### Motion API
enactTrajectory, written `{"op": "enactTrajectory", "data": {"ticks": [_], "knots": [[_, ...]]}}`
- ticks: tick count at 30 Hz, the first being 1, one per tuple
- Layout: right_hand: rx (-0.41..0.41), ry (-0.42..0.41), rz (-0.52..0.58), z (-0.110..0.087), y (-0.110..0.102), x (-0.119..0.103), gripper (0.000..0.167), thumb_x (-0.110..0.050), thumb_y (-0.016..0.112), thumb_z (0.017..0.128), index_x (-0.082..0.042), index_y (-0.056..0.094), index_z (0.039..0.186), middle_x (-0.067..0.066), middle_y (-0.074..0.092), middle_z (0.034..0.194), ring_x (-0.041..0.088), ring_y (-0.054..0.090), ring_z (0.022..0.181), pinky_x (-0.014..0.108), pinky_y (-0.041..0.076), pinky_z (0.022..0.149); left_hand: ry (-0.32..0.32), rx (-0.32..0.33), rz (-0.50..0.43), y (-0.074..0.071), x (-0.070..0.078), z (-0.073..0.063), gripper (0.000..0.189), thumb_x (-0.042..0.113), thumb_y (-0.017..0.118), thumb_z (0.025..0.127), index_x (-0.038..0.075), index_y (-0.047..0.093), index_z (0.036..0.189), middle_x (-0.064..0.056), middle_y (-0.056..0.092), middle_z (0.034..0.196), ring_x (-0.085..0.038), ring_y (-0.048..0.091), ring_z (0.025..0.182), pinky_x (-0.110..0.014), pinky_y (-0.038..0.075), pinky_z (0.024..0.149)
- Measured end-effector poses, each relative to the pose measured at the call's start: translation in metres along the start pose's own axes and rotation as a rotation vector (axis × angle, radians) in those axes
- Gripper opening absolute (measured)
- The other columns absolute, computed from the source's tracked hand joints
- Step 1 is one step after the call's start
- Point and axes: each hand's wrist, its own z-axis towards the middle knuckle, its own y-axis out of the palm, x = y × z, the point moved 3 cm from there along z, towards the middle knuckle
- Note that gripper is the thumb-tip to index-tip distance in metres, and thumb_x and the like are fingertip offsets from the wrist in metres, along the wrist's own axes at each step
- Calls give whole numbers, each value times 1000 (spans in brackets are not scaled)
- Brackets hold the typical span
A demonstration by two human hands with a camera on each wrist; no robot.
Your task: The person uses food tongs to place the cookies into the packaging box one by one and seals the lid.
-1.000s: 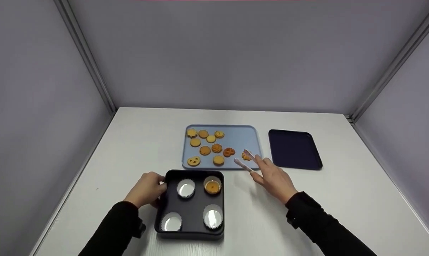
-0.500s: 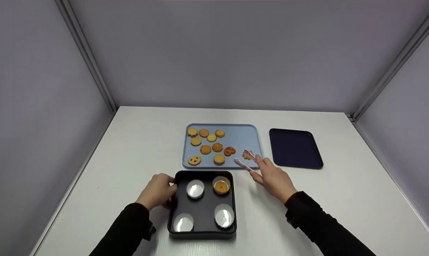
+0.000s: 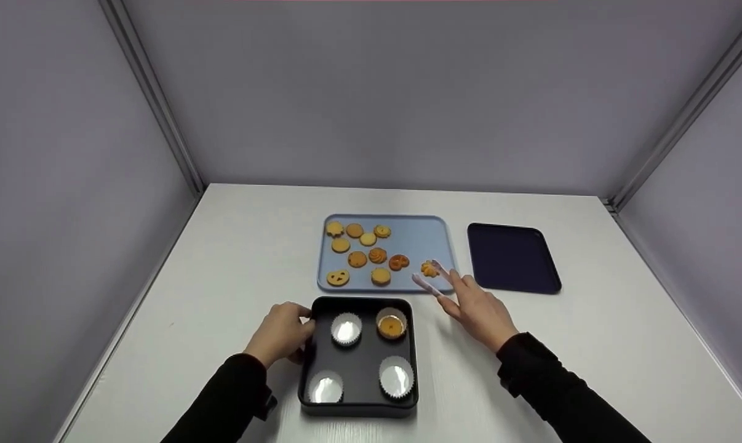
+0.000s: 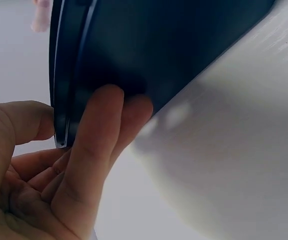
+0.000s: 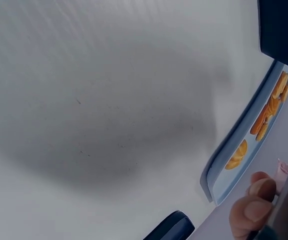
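Observation:
My left hand [image 3: 282, 332] grips the left wall of a black box [image 3: 362, 362], thumb at the rim and fingers against its outer side. The left wrist view shows two fingers [image 4: 96, 130] reaching along the outside of the box. Inside stand several white paper cups [image 3: 346, 330]; the back right one holds a round cookie [image 3: 391, 327]. My right hand [image 3: 482, 314] holds pinkish tongs [image 3: 427, 285], their arms spread. The tips reach over the right end of a light blue tray [image 3: 414, 231], one at the right edge of a ridged, flower-like cookie [image 3: 427, 269].
Several other cookies [image 3: 357, 259] of various shapes lie on the left and middle of the blue tray. A dark navy tray [image 3: 511, 258] lies to its right on the white table [image 3: 254, 234]. Grey panels [image 3: 371, 92] enclose the back and sides.
My left hand has moved the black box to the right, below the blue tray. The tongs have shifted slightly right, uncovering more of the ridged cookie.

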Motion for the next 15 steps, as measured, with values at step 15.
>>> {"op": "enactTrajectory", "data": {"ticks": [15], "knots": [[-18,51,-38,4,3,3,62,-36,64,102,8,52,144,24,64,109,38,64,70,53,56,63,-10,-6,7,2,-1,-1,41,8,58,96,-11,62,131,-12,69,68,-20,67,45,-33,59,48]]}}
